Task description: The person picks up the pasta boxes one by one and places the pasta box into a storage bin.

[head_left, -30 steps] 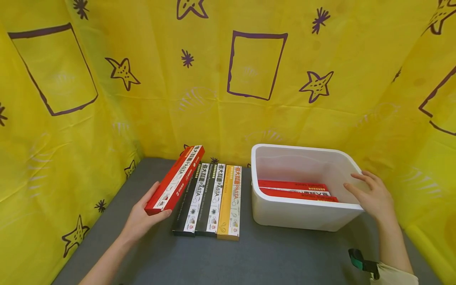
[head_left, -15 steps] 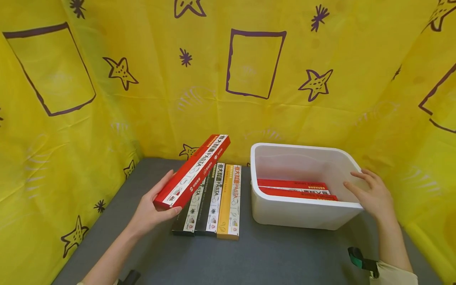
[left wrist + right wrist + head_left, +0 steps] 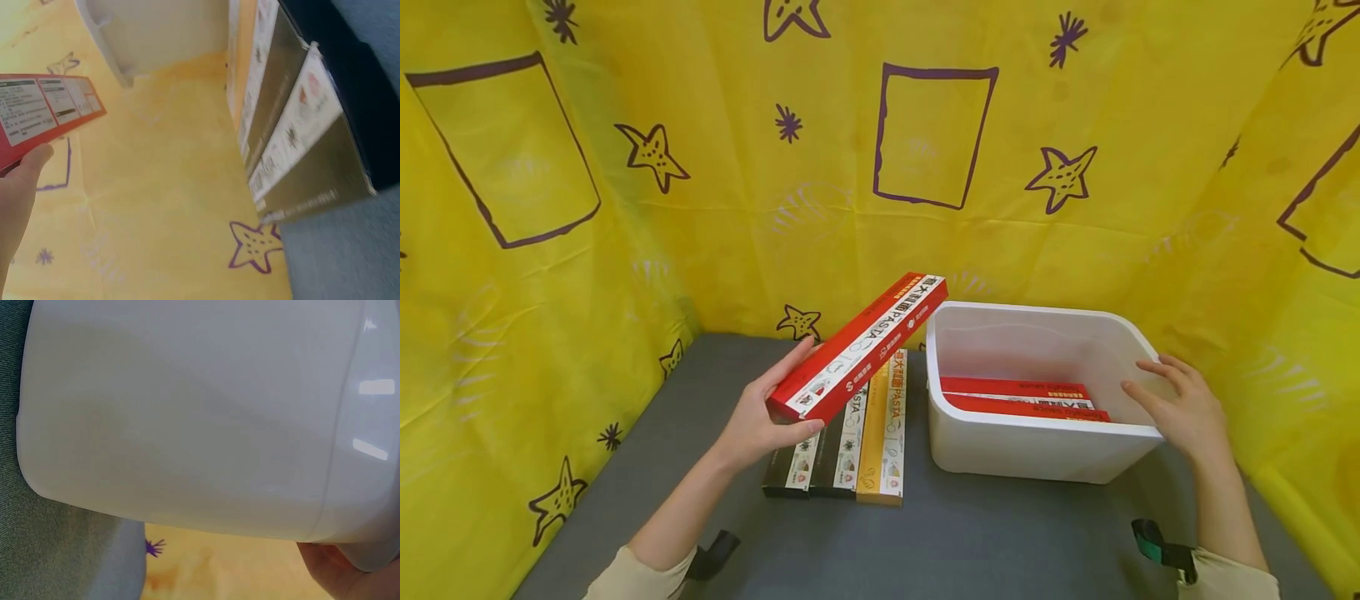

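Note:
My left hand [image 3: 756,425] grips the near end of a red pasta box [image 3: 861,346], thumb along its near side. The box is tilted, its far end raised close to the left rim of a white bin [image 3: 1022,454]. In the left wrist view, a thumb [image 3: 25,175] lies against the box's printed face [image 3: 50,109]. My right hand [image 3: 1187,412] holds the bin's right rim, thumb and fingers reaching over it. The right wrist view shows mostly the bin's outer wall [image 3: 187,425]. Inside the bin lie red pasta boxes [image 3: 1015,388], partly hidden by its front wall.
Below the raised box, two black pasta boxes [image 3: 842,458] and a yellow one [image 3: 871,450] lie side by side on the grey table [image 3: 970,542], partly covered in the head view. Yellow patterned cloth [image 3: 737,208] hangs behind and on both sides.
My left hand has carried the red pasta box rightward from over the black boxes to beside the bin, its far end rising. The right hand has stayed at the rim.

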### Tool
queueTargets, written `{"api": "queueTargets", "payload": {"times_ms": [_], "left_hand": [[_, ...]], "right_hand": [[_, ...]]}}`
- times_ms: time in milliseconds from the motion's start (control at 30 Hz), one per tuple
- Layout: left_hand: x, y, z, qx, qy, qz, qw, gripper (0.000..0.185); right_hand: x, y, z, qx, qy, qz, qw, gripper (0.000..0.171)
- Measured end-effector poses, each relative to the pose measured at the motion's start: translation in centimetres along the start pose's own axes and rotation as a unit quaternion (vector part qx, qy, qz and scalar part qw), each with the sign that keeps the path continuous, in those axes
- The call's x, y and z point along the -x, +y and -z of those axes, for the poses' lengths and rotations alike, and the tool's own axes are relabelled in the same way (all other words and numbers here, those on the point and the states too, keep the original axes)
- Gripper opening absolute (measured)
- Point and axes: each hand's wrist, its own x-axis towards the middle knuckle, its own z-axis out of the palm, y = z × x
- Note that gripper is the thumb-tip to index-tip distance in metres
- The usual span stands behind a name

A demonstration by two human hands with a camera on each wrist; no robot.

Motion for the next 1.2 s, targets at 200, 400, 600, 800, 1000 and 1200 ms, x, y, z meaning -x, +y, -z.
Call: {"api": "queueTargets", "payload": {"times_ms": [200,400,600,800,1000,1200], "left_hand": [[-2.0,-0.4,-1.2,-0.011,-0.022,-0.012,0.9996,0.085],[-4.1,-0.6,-2.5,-0.019,-0.041,0.006,0.999,0.082],[-6.4,-1.2,-3.8,-0.031,-0.064,0.018,0.9973,0.078],[-8.3,-1.6,-4.8,-0.056,-0.086,0.029,0.9943,0.073],[-9.8,-1.6,-5.7,-0.072,-0.107,0.029,0.9912,0.068],[-10.9,-1.2,-6.6,-0.084,-0.149,0.022,0.9851,0.069]], "right_hand": [[0.2,-0.1,0.1,0.0,-0.001,0.0,1.0,0.06],[0.2,0.1,0.0,-0.002,0.003,0.0,1.0,0.059],[0.2,0.1,-0.1,-0.007,0.005,-0.003,1.0,0.059],[0.2,-0.1,-0.2,-0.008,0.008,-0.003,1.0,0.059],[0.1,-0.2,-0.2,-0.005,0.011,-0.009,1.0,0.061],[0.2,-0.3,0.0,0.005,0.016,0.001,1.0,0.058]]}}
